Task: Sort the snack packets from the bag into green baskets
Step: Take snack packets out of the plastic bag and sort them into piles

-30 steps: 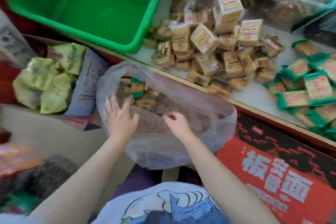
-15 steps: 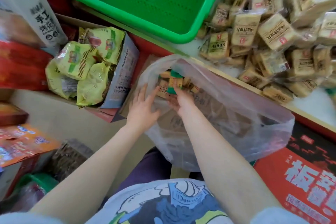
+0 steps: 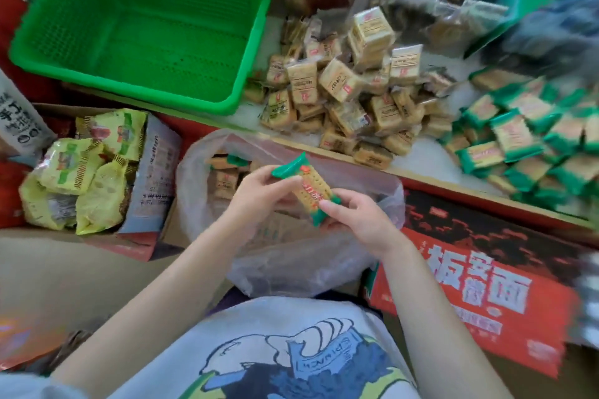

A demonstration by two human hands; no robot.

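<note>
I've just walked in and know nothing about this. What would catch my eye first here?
Probably the green-ended snack packet held between the left hand and right hand, just above the open plastic bag. Then the big green basket at upper left, with nothing visible inside, and the heap of tan packets beside it.

Single view, head-worn, wide-angle. Looks forward and steeply down over the wearer's own chest; printed shirt (image 3: 275,356) fills the bottom edge, both forearms run up from it. Close range: left hand (image 3: 256,194) and right hand (image 3: 353,220) sit near frame centre, above the clear plastic bag (image 3: 291,256). Beyond the left hand, top left, the green basket (image 3: 136,29). Beyond the right hand, a white shelf (image 3: 424,159). Lines bow toward the edges; right margin blurred. No second view, so nothing shared.
</note>
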